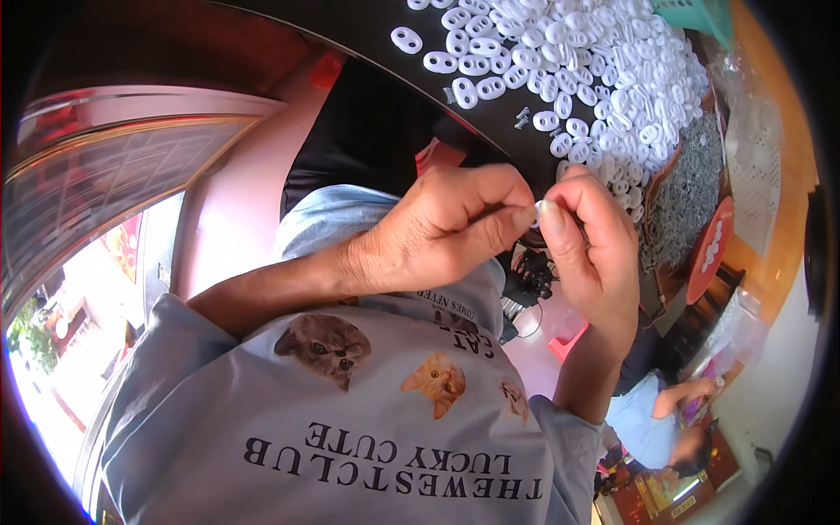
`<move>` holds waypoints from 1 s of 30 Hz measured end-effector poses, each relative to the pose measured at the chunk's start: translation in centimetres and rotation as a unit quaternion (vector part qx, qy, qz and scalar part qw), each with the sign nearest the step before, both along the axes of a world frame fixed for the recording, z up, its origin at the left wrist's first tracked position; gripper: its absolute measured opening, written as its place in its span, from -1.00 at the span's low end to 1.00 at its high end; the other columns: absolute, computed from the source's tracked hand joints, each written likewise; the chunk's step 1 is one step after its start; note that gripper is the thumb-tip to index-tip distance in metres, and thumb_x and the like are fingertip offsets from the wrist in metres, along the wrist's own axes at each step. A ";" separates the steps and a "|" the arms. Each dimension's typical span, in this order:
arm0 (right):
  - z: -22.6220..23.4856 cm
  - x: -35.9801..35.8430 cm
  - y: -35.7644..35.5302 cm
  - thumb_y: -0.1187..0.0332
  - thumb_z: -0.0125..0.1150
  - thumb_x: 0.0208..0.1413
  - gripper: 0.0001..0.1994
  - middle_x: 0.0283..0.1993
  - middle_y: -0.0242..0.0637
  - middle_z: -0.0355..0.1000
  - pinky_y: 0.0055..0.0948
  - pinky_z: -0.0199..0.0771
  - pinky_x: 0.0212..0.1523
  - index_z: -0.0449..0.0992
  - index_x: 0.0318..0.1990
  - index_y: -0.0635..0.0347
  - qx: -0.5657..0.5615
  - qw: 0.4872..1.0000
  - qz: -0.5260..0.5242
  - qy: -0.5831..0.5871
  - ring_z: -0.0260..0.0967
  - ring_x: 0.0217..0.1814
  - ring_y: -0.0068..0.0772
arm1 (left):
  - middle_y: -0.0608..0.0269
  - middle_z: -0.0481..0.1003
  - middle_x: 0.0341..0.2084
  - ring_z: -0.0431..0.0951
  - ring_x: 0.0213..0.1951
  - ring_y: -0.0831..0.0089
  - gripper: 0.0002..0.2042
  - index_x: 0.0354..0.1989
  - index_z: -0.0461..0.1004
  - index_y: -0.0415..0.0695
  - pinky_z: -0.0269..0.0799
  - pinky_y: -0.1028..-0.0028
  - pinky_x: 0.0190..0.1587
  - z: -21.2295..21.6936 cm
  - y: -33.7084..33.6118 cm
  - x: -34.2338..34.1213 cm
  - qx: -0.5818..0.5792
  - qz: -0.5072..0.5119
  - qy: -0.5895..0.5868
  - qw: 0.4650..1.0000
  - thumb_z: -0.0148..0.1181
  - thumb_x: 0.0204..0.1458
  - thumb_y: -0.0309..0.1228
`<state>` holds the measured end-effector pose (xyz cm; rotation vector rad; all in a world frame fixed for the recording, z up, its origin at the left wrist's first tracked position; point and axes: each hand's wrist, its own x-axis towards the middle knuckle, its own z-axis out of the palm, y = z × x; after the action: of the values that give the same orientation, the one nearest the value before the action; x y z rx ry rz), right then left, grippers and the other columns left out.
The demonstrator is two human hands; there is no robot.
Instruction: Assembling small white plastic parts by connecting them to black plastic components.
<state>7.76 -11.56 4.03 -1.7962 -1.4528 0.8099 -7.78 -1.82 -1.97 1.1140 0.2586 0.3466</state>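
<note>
In front of my chest, near the dark table's edge, both hands meet fingertip to fingertip. My left hand (442,229) is closed in a pinch, thumb against forefinger, on a small white plastic piece (537,208). The other side of that piece is pinched by my right hand (597,241), its thumb toward me. Fingertips cover most of the piece, so its holes do not show. Just beyond lies a large heap of white oval two-hole plastic pieces (626,83). A few small metal springs (523,118) rest on the dark table (367,31) beside the heap.
Right of the heap is a pile of grey metal springs (687,179). A red round dish (710,249) with several white pieces stands beside it. A green basket (707,19) is at the far right. Another person (652,420) in light blue sits at the lower right.
</note>
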 end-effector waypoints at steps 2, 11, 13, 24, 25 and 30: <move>-0.4 -0.3 0.1 0.49 0.12 0.17 -0.88 -0.51 -0.25 0.19 -0.40 0.14 -0.58 0.33 -0.37 0.28 0.027 1.000 -0.009 -0.005 0.13 -0.59 -0.33 | 0.40 0.37 -0.56 0.29 -0.48 0.71 -0.90 -0.27 0.38 -0.27 0.23 0.64 -0.45 -0.3 -0.3 0.0 0.035 -0.019 -0.024 0.999 0.03 0.23 -0.48; 0.5 0.8 0.4 0.50 0.14 0.15 -0.88 -0.51 -0.21 0.19 -0.36 0.18 -0.54 0.34 -0.38 0.29 -0.031 0.997 0.072 -0.005 0.17 -0.57 -0.26 | 0.44 0.35 -0.63 0.26 -0.54 0.75 -0.96 -0.36 0.41 -0.26 0.18 0.62 -0.53 0.9 1.3 -0.1 0.145 -0.069 0.051 0.986 0.09 0.13 -0.58; 0.8 1.5 0.9 0.51 0.14 0.14 -0.89 -0.51 -0.24 0.20 -0.39 0.20 -0.51 0.35 -0.38 0.31 0.003 0.999 0.042 -0.026 0.18 -0.55 -0.32 | 0.45 0.35 -0.63 0.26 -0.55 0.75 -0.94 -0.38 0.41 -0.26 0.18 0.62 -0.53 0.6 1.1 -0.2 0.114 -0.060 0.053 0.990 0.09 0.13 -0.57; 0.9 6.9 1.9 0.51 0.10 0.15 -0.87 -0.32 -0.20 0.33 -0.40 0.35 -0.33 0.47 -0.16 0.28 -0.025 0.958 -0.064 -0.279 0.32 -0.40 -0.26 | 0.46 0.36 -0.61 0.27 -0.52 0.76 -0.90 -0.42 0.41 -0.25 0.19 0.63 -0.51 0.0 0.8 -0.2 0.009 -0.047 0.064 0.997 0.06 0.16 -0.55; 0.9 7.0 2.1 0.50 0.09 0.15 -0.86 -0.29 -0.19 0.33 -0.36 0.36 -0.31 0.47 -0.15 0.26 -0.045 0.951 -0.055 -0.301 0.33 -0.38 -0.18 | 0.46 0.36 -0.61 0.27 -0.52 0.75 -0.90 -0.41 0.41 -0.25 0.20 0.63 -0.50 0.0 0.9 -0.2 0.009 -0.053 0.069 0.996 0.05 0.16 -0.55; 0.4 8.2 2.9 0.46 0.08 0.15 -0.84 -0.26 -0.15 0.33 -0.25 0.37 -0.27 0.47 -0.12 0.20 -0.043 0.927 -0.045 -0.370 0.34 -0.33 -0.05 | 0.30 0.39 -0.62 0.36 -0.51 0.65 -0.90 -0.42 0.41 -0.28 0.32 0.52 -0.45 0.1 1.0 -0.1 -0.007 -0.052 0.091 0.995 0.10 0.09 -0.52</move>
<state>15.94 -8.62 4.38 -2.3589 -1.7760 0.1234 -7.91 -0.79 -1.91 1.1420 0.3618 0.1511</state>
